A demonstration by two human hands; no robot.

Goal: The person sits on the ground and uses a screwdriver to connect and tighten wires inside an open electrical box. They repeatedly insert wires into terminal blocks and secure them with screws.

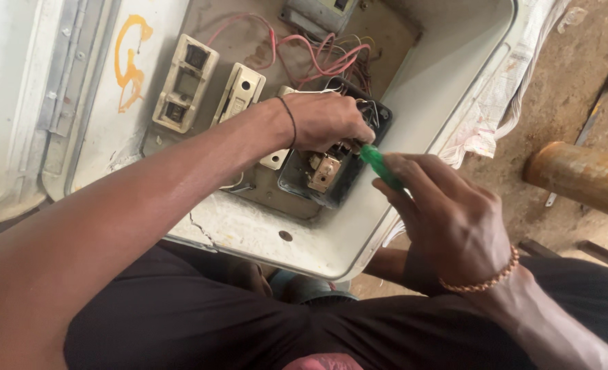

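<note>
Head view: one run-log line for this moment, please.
left hand: on black component | right hand: holds green screwdriver | white box: open

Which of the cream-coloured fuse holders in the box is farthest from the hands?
The leftmost cream holder, beside the orange mark; the others lie closer to the left hand.

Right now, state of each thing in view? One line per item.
white enclosure: open, cracked at near edge.
left hand: closed on parts at the black component.
right hand: gripping the green screwdriver.
green screwdriver: tilted, tip at the black component.
black component: mounted, uncovered.
red wires: loose, tangled.
cream fuse holders: empty.
rusty pipe: lying on ground.
</note>
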